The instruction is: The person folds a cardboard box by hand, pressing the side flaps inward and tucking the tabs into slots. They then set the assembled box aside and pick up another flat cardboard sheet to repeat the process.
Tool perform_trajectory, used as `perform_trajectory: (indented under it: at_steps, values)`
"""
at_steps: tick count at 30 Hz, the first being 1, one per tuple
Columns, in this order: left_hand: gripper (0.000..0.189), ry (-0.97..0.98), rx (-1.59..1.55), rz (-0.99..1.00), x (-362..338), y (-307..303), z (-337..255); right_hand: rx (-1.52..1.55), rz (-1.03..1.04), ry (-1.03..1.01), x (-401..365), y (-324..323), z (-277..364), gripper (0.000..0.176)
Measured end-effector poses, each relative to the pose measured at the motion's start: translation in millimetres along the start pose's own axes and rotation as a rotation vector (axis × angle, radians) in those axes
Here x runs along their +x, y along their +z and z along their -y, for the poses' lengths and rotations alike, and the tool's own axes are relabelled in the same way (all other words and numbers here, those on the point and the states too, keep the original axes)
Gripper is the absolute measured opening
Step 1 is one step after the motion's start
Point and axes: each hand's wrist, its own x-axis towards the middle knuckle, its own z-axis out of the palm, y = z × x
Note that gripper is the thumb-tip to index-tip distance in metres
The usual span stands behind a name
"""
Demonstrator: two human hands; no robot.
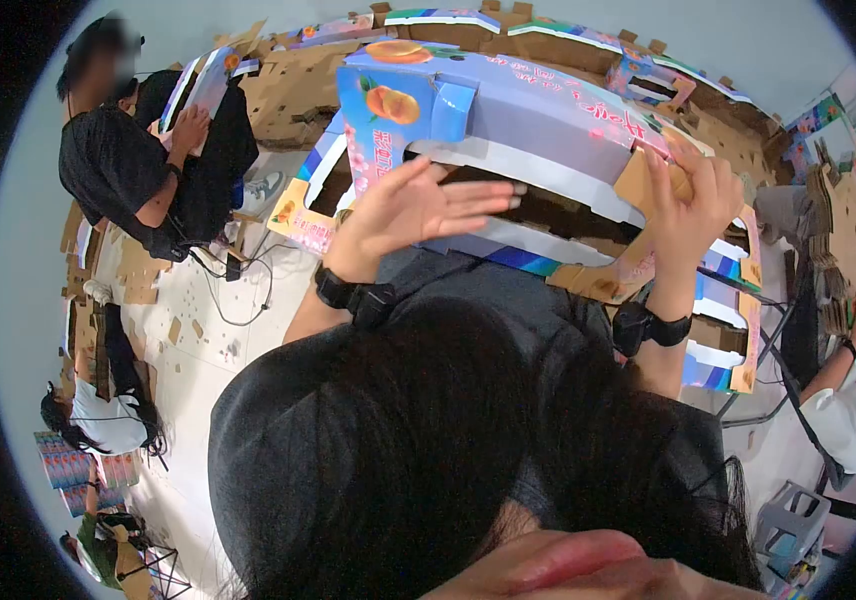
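A printed cardboard carton (548,117), lilac and blue with peach pictures, lies in front of me, its long side open to a dark inside. My left hand (423,208) is held flat before the opening, palm showing and fingers stretched to the right. My right hand (690,205) grips the carton's right end, with its fingers bent over a brown cardboard flap (634,185). A small blue flap (455,108) stands out near the left end. Below the carton are more printed cartons (716,325), partly hidden by it and by my arm.
At the left, a person in black (113,165) holds another printed carton (210,95). Stacked flat cardboard (838,240) stands at the right, near another person's arm (838,365). A grey stool (790,520) is at lower right. Cables (248,310) and cardboard scraps lie on the floor.
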Motion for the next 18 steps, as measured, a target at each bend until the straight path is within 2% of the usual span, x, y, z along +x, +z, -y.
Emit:
perform_trajectory:
  at_steps: [2,5,8,11,14,18]
  values:
    - [0.079,0.115,-0.147,-0.048,9,3,6,-0.025,-0.003,0.001,0,3,-2,0.034]
    - [0.076,0.219,-0.207,-0.144,24,3,14,0.006,-0.023,0.009,-2,5,-2,0.034]
    - [0.074,0.266,-0.211,-0.110,33,-2,18,0.010,-0.051,-0.001,-3,3,1,0.035]
    - [0.074,0.361,-0.266,-0.280,43,-9,21,-0.039,-0.034,-0.004,-6,-2,3,0.035]
    - [0.072,0.465,-0.228,-0.163,48,-14,17,-0.043,-0.026,0.015,-8,-4,8,0.034]
    - [0.073,0.538,-0.151,-0.360,51,-7,15,-0.031,-0.050,-0.003,-9,-3,7,0.034]
